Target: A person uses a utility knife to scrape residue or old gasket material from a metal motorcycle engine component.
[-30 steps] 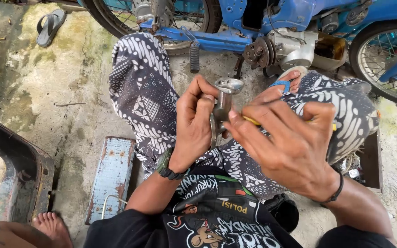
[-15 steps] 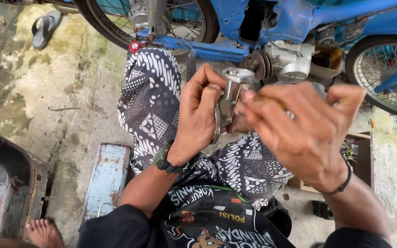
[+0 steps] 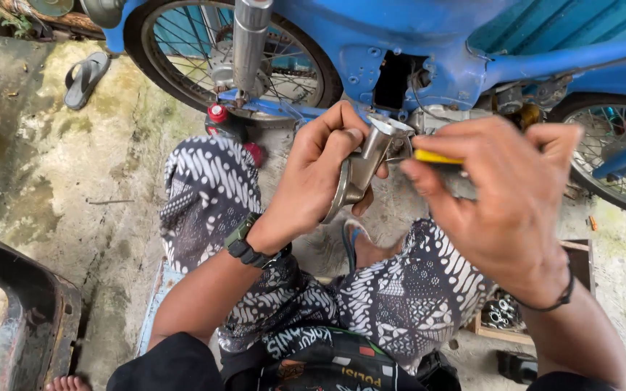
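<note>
Up close, left hand (image 3: 313, 177) fingers wrapped around metal part (image 3: 366, 161), right hand (image 3: 505, 203) fingers apparently pinching yellow-handled tool (image 3: 436, 156) just beside it

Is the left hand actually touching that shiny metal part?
Touching: the head view shows the left hand with fingers wrapped around the metal part.

One head-worn view looks steeply down, close over the lap and concrete floor (image 3: 52, 181).
</note>
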